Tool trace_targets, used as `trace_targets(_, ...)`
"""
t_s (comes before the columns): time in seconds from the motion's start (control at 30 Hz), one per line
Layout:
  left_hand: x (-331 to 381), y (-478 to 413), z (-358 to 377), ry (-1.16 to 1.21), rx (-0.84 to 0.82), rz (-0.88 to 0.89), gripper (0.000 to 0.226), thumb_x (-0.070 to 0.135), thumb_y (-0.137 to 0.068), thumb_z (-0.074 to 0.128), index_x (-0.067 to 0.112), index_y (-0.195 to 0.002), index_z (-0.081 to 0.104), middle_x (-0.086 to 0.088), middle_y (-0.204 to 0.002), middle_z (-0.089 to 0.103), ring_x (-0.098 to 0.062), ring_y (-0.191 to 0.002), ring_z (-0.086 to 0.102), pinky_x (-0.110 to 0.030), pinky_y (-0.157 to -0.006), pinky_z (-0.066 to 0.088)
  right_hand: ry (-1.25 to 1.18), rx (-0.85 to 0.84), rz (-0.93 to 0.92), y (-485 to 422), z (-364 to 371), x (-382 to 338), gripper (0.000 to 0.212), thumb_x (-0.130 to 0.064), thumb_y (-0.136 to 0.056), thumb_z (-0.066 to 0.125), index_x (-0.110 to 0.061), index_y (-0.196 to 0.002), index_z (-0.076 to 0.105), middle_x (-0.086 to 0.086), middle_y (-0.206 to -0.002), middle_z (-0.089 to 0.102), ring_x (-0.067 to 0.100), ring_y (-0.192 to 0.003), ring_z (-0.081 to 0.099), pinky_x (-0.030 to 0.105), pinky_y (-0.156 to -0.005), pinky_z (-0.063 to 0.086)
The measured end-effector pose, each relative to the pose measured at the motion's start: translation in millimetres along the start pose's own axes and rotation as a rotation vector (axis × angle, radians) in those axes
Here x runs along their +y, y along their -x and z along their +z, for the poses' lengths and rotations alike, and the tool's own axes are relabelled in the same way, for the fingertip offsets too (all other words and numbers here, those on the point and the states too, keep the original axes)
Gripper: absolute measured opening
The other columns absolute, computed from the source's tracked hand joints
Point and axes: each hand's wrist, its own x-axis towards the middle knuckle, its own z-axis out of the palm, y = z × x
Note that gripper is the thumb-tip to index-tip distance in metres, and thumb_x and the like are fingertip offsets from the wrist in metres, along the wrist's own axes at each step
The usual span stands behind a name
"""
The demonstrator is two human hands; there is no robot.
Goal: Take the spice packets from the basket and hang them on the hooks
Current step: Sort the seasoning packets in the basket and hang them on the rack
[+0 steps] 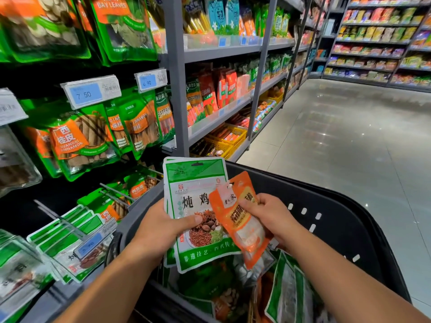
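Basket (pixel 331 229) stands at bottom centre, with the floor (pixel 338 136) to its right and hooks (pixel 115 191) projecting just left of its rim. Loose packets (pixel 286 294) lie in the basket. Above them, the left hand (pixel 158 229) holds a packet stack (pixel 196 190). The right hand (pixel 268 215) holds a single packet (pixel 242 231), overlapping the stack's right side in front. Hung packets (pixel 79 141) sit above the hooks. Shelves (pixel 221 117) run behind the basket along the aisle.
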Motion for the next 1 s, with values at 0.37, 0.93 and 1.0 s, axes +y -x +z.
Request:
trace_targets(0.37,12.7,5.0,-2.8,-0.004,0.195,0.095,0.04,-0.001,-0.08,0.082,0.027,-0.106,0.071,0.01,-0.099,0.08,-0.011,-0.089,0.077,-0.033,-0.083,0.057,-0.279,0.089,-0.045,-2.5,-3.9,-14.1,0.024,-0.02,-0.093,0.073,-0.001,-0.104,0.065,0.022,-0.1,0.077,0.035,-0.089,0.076,0.055,-0.084,0.061)
trace_targets(0.93,91.4,54.1,-65.2,0.041,0.338,0.226,0.039,0.0,-0.075,0.084,0.011,-0.111,0.073,-0.008,-0.095,0.08,-0.023,-0.079,0.076,-0.028,-0.065,0.06,-0.351,0.05,-0.251,47.1,37.4,-115.3,0.017,-0.018,-0.095,0.071,-0.007,-0.108,0.069,0.013,-0.096,0.079,0.033,-0.088,0.077,0.052,-0.084,0.061)
trace_targets(1.0,105.1,67.9,-76.5,0.019,0.367,0.242,0.041,0.011,-0.068,0.091,0.014,-0.106,0.075,-0.01,-0.093,0.08,-0.034,-0.081,0.074,-0.039,-0.072,0.062,-0.367,0.013,-0.283,55.0,50.1,-132.1,0.018,-0.018,-0.095,0.07,-0.007,-0.11,0.07,0.014,-0.098,0.079,0.034,-0.09,0.077,0.054,-0.087,0.06)
